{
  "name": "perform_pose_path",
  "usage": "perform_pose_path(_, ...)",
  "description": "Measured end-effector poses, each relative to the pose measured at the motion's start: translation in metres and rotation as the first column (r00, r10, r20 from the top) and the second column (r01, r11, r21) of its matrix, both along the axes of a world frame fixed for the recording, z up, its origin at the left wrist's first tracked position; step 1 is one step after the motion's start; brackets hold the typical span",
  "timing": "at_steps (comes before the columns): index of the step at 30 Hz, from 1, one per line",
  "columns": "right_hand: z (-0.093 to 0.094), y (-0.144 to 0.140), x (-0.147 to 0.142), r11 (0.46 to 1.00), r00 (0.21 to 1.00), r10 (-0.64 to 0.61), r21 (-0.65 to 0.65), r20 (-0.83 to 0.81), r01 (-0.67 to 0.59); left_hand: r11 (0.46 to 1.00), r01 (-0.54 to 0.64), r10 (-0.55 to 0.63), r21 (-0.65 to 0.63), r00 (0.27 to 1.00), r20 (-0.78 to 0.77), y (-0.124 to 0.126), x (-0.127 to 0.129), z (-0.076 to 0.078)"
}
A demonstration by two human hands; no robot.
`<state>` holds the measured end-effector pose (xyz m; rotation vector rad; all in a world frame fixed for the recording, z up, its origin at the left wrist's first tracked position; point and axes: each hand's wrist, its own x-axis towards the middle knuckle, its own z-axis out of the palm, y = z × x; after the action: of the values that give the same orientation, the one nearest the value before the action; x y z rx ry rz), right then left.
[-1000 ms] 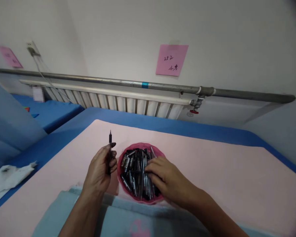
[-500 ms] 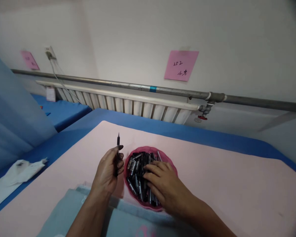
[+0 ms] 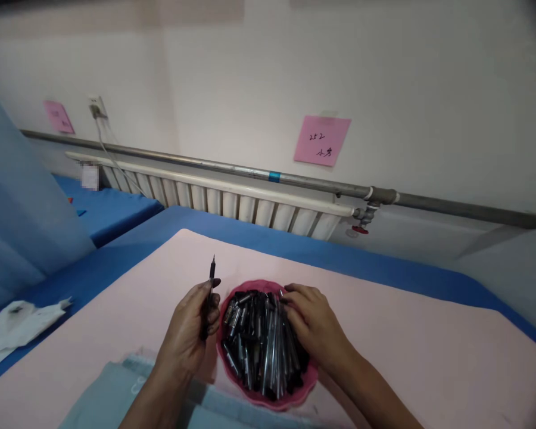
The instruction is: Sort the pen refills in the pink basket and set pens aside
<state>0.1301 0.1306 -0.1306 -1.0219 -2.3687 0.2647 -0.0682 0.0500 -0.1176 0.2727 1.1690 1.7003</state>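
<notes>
Two hands at a pink bowl of pen parts on a pink-covered table.

The pink table cover (image 3: 406,333) lies over a blue sheet (image 3: 259,235), with a white radiator (image 3: 232,199) and a grey pipe (image 3: 295,179) along the wall behind. A pink note (image 3: 322,140) stuck on the wall carries handwriting that looks like "252" above two characters too small to read. The pink bowl (image 3: 268,399) sits near the table's front edge, heaped with dark and silvery pen parts (image 3: 261,345). The right hand (image 3: 315,325) rests on that heap with fingers curled; whether it grips one cannot be told. Just left of the bowl, the left hand (image 3: 190,333) is closed around a thin black pen (image 3: 209,295), held upright with its fine tip pointing up.
</notes>
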Motion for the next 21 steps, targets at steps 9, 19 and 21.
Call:
perform_pose_path(9,0.013,0.034,-0.035,0.995,0.932,0.070,-0.087,0.355,-0.041,1.000,0.012,-0.013,-0.016,1.000,-0.017,-0.001,0.001,0.000)
perform_pose_path(19,0.017,0.037,-0.045,0.990,0.872,0.122,-0.117,0.474,-0.075,0.999,0.030,-0.030,-0.011,1.000,0.009,-0.001,0.004,0.003)
perform_pose_path(21,0.016,0.037,-0.045,0.989,0.873,0.134,-0.121,0.469,-0.086,1.000,0.028,-0.027,-0.015,1.000,0.011,-0.001,0.005,0.003)
